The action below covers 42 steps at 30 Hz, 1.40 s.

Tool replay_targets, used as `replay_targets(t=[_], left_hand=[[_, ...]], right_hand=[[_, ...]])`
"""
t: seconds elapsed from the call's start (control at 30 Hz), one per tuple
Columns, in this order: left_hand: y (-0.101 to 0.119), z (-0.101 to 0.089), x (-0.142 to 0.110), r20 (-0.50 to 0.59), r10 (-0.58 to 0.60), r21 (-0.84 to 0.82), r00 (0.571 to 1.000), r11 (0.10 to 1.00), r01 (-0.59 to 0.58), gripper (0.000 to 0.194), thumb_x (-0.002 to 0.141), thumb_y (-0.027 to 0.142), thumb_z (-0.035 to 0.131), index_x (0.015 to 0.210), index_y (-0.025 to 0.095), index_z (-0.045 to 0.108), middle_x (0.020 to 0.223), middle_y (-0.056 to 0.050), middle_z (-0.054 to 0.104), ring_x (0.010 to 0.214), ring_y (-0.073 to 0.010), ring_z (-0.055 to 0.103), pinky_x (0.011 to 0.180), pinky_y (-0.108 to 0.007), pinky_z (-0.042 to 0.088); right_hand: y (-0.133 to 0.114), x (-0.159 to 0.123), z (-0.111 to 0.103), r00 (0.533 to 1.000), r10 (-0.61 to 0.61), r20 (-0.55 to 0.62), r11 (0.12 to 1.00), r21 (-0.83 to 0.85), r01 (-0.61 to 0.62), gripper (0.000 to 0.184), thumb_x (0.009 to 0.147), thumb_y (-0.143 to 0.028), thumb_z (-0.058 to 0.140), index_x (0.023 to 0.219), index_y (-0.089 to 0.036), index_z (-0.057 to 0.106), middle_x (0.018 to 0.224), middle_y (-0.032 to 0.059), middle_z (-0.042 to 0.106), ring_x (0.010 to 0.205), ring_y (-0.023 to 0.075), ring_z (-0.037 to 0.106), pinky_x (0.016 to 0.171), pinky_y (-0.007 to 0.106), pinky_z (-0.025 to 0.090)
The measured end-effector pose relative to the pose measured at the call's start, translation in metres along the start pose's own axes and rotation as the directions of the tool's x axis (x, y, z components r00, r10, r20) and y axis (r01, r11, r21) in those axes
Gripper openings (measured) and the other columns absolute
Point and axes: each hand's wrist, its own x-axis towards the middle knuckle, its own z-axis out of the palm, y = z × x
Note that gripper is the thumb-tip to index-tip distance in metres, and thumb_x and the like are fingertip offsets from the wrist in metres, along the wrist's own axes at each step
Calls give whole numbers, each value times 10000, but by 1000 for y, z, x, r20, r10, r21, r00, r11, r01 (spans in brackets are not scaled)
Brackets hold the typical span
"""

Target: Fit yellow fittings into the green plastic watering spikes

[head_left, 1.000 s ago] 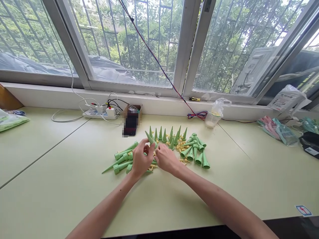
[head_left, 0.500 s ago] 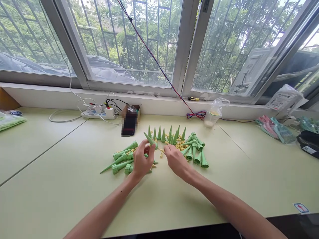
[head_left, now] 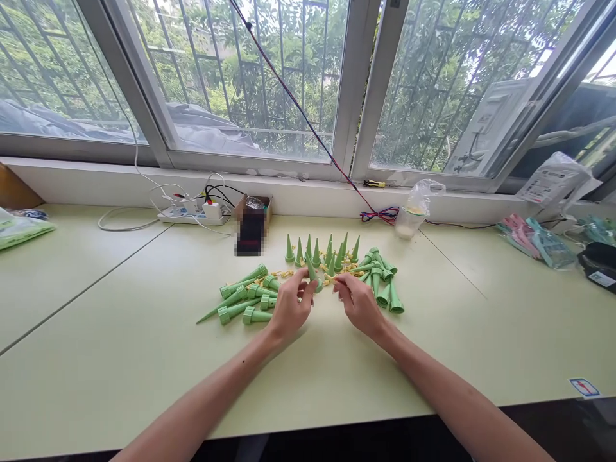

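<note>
Green cone (head_left: 312, 273), gripped by left hand (head_left: 291, 304), tilts less now, while right hand (head_left: 360, 301) pinches a yellow piece (head_left: 330, 278).

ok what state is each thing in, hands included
Left hand: closed on a green spike
That spike: tip up, slightly tilted
Right hand: pinching a small yellow piece
Back green spikes: standing upright
Left green spikes: capped, lying down
Right green spikes: heaped, open ends showing
Red-and-blue cable: partly bundled
Power strip: plugs inserted
Cardboard box: open
</note>
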Motion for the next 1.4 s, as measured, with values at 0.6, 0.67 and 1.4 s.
replay_targets(t=[0.6,0.67,1.4], left_hand=[[1,0,4,53,39,15,998,999,-40,244,926,358,470,1042,172,577,651,14,562,489,-98,522,457,-202,428],[-1,-1,5,48,66,45,997,997,-68,231,929,351,469,1033,175,577,658,14,565,493,-98,524,474,-207,441],[-9,-3,4,121,235,250,964,933,-258,92,898,251,518,925,179,567,731,13,570,533,-85,484,517,-206,422]], right_hand=[[-3,1,-1,992,56,113,989,128,-71,226,984,-267,402,795,-194,503,689,-7,562,581,114,511,594,223,402],[-2,1,0,991,58,116,988,137,-74,238,985,-277,399,785,-195,499,683,-8,557,573,113,503,588,223,402],[-3,1,3,990,118,84,956,260,-136,183,949,-311,479,859,-184,576,730,14,580,595,120,561,536,223,475]])
